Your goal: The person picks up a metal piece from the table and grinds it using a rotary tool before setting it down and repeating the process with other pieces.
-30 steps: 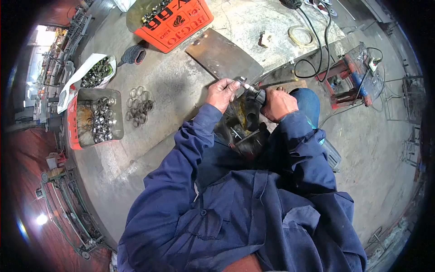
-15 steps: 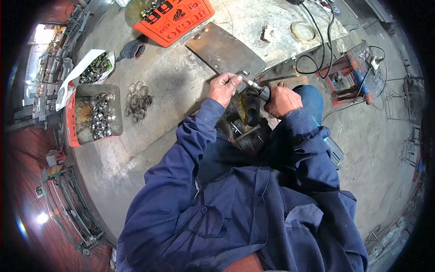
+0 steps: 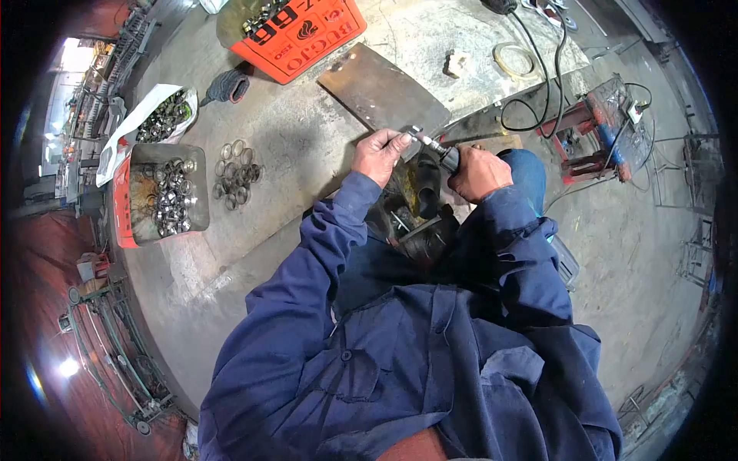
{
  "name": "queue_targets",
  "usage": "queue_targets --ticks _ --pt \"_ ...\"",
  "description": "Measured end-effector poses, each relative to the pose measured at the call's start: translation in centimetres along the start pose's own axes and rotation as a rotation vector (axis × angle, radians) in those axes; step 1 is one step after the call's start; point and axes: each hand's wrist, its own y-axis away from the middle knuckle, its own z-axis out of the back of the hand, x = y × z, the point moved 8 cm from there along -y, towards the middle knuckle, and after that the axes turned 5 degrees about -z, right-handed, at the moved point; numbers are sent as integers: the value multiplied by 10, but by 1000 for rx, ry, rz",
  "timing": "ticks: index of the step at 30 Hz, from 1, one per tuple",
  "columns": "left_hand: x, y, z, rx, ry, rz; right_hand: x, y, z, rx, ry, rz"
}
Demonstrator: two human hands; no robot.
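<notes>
My left hand (image 3: 377,157) pinches a small shiny metal part (image 3: 416,129) between thumb and fingers; its exact shape is mostly hidden. My right hand (image 3: 482,174) is wrapped round the dark body of a rotary grinder (image 3: 449,157), its pale, narrow tip pointing left. That tip is right beside the metal part; whether they touch I cannot make out. Both hands are over my lap, close to the near end of a flat metal plate (image 3: 384,88). Left of them, several metal rings (image 3: 231,170) lie in a cluster on the work surface.
A cut-open red container (image 3: 121,201) of metal rings stands at left, beside a white bag (image 3: 140,111) of small parts. Farther back are a dark glove (image 3: 227,87) and a red container (image 3: 307,42). A black cable (image 3: 546,84) loops near a tape-like ring (image 3: 515,60) at right.
The view has shifted slightly. Both hands keep their grips in nearly the same place, and the grinder and metal part stay close together.
</notes>
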Motion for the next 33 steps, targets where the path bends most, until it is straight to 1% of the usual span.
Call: queue_targets --ticks 3,7,8,10,15,18,20,22,24,25,26,28,33 --pt "6 5 0 3 -1 21 -2 3 -10 14 -17 -8" --pt "1 1 0 -16 -13 -14 -4 -3 -4 -44 27 -4" --pt "1 2 0 -23 -23 0 -5 -4 -4 -43 26 -4" --pt "2 3 0 -17 -25 11 -3 -2 -10 25 10 16" --pt "0 2 1 -30 -55 -14 -3 -5 -4 -3 -11 23" --pt "6 3 0 -8 16 13 -2 0 -10 10 -24 18" --pt "0 3 0 -5 3 -17 -1 -1 -8 -6 -40 34" --pt "-5 2 0 -33 -10 -43 0 -2 -5 11 12 -1" --pt "2 3 1 -41 19 -30 -2 -3 -5 42 2 5" --pt "9 2 2 -26 31 35 -2 -2 -6 29 -10 13" --pt "12 4 2 -25 30 43 -1 -1 -8 18 -23 21" --pt "4 2 2 -33 -12 -21 -4 -3 -11 1 -23 30" --pt "1 2 1 -34 -26 -17 1 0 -4 128 36 -14"
